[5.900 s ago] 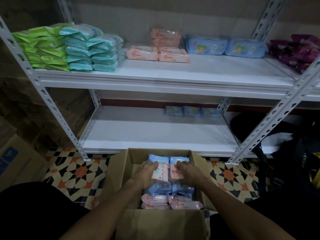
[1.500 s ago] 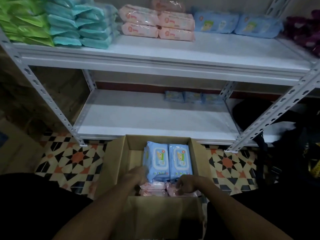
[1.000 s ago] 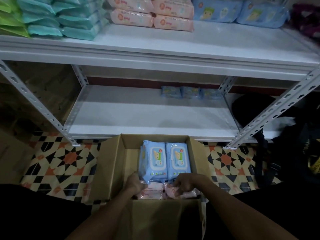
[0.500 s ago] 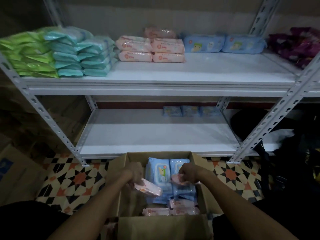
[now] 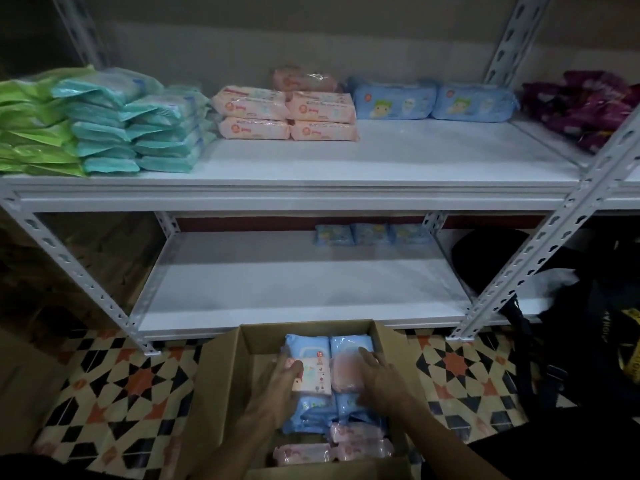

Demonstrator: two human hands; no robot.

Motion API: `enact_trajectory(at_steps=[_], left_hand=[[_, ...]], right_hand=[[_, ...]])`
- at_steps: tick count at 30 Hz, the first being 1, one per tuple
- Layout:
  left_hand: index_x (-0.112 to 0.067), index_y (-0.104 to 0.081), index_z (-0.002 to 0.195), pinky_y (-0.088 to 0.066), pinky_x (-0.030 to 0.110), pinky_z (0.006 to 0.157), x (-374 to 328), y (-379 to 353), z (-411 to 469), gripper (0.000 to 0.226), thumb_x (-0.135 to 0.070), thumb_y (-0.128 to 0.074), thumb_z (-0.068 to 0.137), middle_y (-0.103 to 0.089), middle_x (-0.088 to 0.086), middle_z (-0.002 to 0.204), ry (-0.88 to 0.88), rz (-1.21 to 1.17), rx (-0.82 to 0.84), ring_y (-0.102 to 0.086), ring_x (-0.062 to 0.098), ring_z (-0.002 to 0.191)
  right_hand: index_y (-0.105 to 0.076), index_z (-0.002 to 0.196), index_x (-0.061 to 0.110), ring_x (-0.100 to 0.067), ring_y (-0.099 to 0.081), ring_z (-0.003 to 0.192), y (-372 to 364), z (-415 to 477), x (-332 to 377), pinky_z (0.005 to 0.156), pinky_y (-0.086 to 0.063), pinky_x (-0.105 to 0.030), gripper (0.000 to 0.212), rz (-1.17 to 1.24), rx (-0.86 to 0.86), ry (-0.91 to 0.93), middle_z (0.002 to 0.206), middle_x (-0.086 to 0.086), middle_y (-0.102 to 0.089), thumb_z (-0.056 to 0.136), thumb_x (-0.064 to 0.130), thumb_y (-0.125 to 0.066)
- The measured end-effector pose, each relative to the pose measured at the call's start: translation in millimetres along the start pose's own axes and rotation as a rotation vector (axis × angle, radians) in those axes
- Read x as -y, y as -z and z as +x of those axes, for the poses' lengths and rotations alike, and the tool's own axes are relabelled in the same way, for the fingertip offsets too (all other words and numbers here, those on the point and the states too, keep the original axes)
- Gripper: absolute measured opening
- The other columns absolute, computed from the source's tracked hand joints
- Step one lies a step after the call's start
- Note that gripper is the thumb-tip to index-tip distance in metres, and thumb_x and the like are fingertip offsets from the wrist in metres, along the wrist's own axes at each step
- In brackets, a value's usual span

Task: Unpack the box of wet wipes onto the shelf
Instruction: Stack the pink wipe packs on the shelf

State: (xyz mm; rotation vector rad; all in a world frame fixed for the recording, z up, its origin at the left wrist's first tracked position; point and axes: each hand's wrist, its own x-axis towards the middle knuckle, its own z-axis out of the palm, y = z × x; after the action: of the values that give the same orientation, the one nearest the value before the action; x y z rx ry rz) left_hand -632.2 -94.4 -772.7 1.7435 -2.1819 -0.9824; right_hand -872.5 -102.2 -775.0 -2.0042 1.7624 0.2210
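Two wipe packs sat side by side over the open cardboard box, on top of the blue packs stacked inside. The left hand had its grip clamped on the left pink pack, label up. The right hand had its grip closed round the right pink pack. Spare pink packs lay at the box's near end. The box stood on the tiled floor, just before the rack. The upper shelf carried pink, blue, teal and green stacks. The lower shelf had small blue packs at the back.

- Floor tiles show a star pattern in black, orange and cream.
- A black bag sits on the floor at right.
- A plain grey wall stands behind.
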Motion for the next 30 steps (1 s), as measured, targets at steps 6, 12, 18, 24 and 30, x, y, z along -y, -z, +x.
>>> enact_trajectory(at_steps=[6, 12, 18, 24, 30], left_hand=[[-0.033, -0.036, 0.143, -0.005, 0.049, 0.119, -1.3, -6.0, 22.8, 0.064, -0.042, -0.064, 0.086, 0.002, -0.001, 0.165, -0.023, 0.373, 0.058, 0.013, 0.037, 0.149], [-0.030, -0.042, 0.132, -0.029, 0.041, 0.106, 2.6, -7.6, 41.0, 0.058, -0.041, -0.068, 0.081, -0.038, -0.008, 0.145, -0.095, 0.356, 0.104, -0.030, 0.021, 0.139], [-0.038, -0.047, 0.119, -0.025, 0.049, 0.109, -11.3, 22.4, 45.0, 0.065, -0.068, -0.069, 0.066, -0.050, -0.021, 0.126, -0.017, 0.263, -0.011, -0.042, 0.012, 0.119], [-0.035, -0.046, 0.121, -0.038, 0.038, 0.094, -44.0, 86.0, 38.2, 0.061, -0.053, -0.075, 0.070, -0.058, -0.011, 0.123, -0.102, 0.237, -0.094, -0.048, 0.017, 0.113], [-0.037, -0.046, 0.121, -0.037, 0.042, 0.094, -78.7, 145.2, 20.6, 0.061, -0.055, -0.074, 0.071, -0.059, -0.007, 0.124, -0.137, 0.258, -0.202, -0.049, 0.020, 0.113]], right_hand=[[-0.015, 0.152, 0.032, -0.027, 0.009, 0.150, -14.8, 12.9, -5.7, 0.119, 0.000, -0.040, 0.096, -0.040, -0.047, 0.021, 0.162, 0.003, -0.003, 0.078, 0.015, -0.073], [-0.034, 0.142, 0.030, -0.024, -0.021, 0.141, -10.2, 19.3, -3.5, 0.117, -0.018, -0.034, 0.065, -0.034, -0.096, 0.097, 0.151, 0.001, -0.029, 0.083, 0.021, -0.061], [-0.041, 0.129, 0.038, -0.017, -0.032, 0.133, 19.2, 16.2, 5.0, 0.108, -0.026, -0.039, 0.060, 0.031, -0.130, 0.093, 0.141, 0.009, -0.041, 0.077, 0.047, -0.070], [-0.044, 0.114, 0.035, -0.018, -0.044, 0.116, 78.5, 8.8, 15.4, 0.091, -0.044, -0.035, 0.050, 0.035, -0.260, 0.171, 0.125, 0.006, -0.051, 0.072, 0.029, -0.071], [-0.045, 0.119, 0.032, -0.020, -0.044, 0.118, 143.0, -11.1, 38.2, 0.088, -0.047, -0.036, 0.058, 0.019, -0.371, 0.215, 0.127, 0.004, -0.052, 0.071, 0.047, -0.075]])
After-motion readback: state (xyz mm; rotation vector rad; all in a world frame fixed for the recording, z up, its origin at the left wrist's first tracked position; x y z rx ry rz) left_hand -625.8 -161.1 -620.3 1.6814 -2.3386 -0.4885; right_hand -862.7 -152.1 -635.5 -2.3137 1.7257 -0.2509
